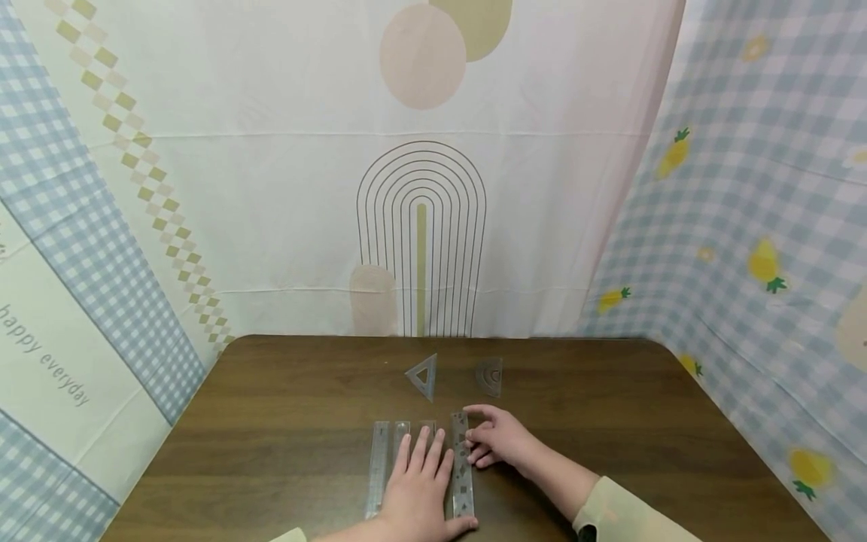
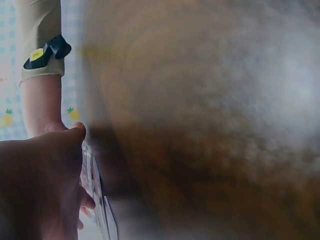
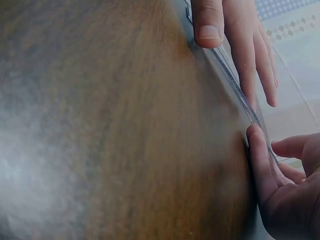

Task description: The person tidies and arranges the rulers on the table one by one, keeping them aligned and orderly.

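Observation:
My left hand (image 1: pixel 418 482) lies palm down with fingers spread over several clear rulers, its thumb across the near end of a template ruler (image 1: pixel 462 482) with cut-out shapes. My right hand (image 1: pixel 497 440) touches that ruler's right edge, index finger by its far end, the other fingers bent loosely alongside. Left of my left hand, a clear ruler (image 1: pixel 378 459) lies beside a second clear ruler (image 1: pixel 402 427). The far end of another ruler (image 1: pixel 427 424) shows between the left fingers; the rest is hidden. In the right wrist view, fingertips (image 3: pixel 254 131) meet the ruler edge.
Beyond the rulers, a clear triangle set square (image 1: pixel 423 376) and a clear protractor (image 1: pixel 490 376) lie on the brown wooden table (image 1: pixel 284 391). Patterned cloths (image 1: pixel 291 211) hang behind the table and at both sides.

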Demonstrator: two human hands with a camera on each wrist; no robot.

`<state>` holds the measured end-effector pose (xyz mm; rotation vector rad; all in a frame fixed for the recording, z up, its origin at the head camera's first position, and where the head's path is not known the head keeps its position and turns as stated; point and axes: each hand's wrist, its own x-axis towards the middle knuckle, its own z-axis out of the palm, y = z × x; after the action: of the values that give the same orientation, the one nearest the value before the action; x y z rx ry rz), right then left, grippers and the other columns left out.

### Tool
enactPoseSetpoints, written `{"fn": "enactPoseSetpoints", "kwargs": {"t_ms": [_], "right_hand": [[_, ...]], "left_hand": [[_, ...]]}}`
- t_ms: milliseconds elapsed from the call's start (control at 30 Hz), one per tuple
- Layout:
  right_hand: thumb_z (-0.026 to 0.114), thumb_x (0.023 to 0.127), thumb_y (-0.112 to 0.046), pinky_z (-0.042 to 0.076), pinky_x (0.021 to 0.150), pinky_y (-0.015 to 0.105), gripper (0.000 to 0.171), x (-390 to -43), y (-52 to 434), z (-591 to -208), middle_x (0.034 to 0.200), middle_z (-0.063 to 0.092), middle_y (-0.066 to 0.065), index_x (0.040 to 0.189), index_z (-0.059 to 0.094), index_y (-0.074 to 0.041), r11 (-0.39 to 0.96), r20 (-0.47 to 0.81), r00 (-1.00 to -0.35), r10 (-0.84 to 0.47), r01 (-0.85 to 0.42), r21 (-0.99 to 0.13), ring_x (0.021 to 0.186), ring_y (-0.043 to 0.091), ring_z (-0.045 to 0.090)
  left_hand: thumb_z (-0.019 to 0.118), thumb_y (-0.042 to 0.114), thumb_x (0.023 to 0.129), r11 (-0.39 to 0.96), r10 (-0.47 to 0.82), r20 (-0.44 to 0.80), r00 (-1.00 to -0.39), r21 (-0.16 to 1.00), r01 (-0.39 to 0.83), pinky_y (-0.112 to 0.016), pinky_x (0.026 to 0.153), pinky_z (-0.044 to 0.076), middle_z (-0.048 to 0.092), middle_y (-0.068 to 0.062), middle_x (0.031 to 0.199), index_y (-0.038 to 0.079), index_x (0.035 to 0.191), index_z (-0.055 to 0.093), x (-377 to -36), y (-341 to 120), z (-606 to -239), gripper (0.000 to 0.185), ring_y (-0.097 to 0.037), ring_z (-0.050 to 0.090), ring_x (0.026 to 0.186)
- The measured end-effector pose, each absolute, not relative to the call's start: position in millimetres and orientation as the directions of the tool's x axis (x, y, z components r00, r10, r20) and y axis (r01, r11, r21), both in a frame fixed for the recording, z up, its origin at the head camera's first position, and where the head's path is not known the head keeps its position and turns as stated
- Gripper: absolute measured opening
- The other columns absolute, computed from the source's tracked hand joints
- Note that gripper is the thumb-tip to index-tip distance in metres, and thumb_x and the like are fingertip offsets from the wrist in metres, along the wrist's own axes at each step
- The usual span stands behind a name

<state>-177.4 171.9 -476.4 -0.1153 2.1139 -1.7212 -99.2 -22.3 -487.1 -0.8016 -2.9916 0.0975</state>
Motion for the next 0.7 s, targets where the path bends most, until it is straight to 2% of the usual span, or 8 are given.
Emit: {"fn": "enactPoseSetpoints", "kwargs": {"t_ms": [300,433,700], "right_hand": [[0.065,0.096,-0.013,0.046,0.040,0.025,0.046,-183.3,167.8,-477.8,0.077,0.063,0.009,0.139,0.053,-0.003,0.425,-0.228,-0.916,-0.330,0.072,-0.902,0.045,0.011,0.056],[0.067,0.095,-0.015,0.041,0.037,0.023,0.044,-185.6,169.0,-478.3,0.074,0.063,0.008,0.136,0.056,-0.007,0.489,-0.235,-0.919,-0.317,0.054,-0.871,0.041,0.010,0.051],[0.070,0.093,-0.018,0.039,0.036,0.023,0.046,-188.5,171.3,-478.1,0.070,0.062,0.007,0.136,0.057,-0.008,0.551,-0.233,-0.914,-0.334,0.012,-0.835,0.039,0.010,0.050]], "left_hand": [[0.020,0.093,0.077,0.872,0.481,-0.013,-0.876,-0.093,0.480,-0.056,0.118,0.014,0.025,-0.008,0.163,0.018,0.152,0.043,-99.3,-26.9,-492.5,0.108,-0.032,0.015,0.150],[0.021,0.094,0.077,0.870,0.487,-0.008,-0.873,-0.081,0.486,-0.056,0.117,0.014,0.026,-0.008,0.162,0.018,0.151,0.044,-99.4,-26.5,-491.3,0.108,-0.032,0.017,0.150],[0.026,0.094,0.076,0.873,0.483,-0.031,-0.875,-0.051,0.484,-0.056,0.118,0.014,0.025,-0.008,0.162,0.018,0.151,0.044,-100.3,-25.0,-487.4,0.108,-0.032,0.017,0.150]]}}
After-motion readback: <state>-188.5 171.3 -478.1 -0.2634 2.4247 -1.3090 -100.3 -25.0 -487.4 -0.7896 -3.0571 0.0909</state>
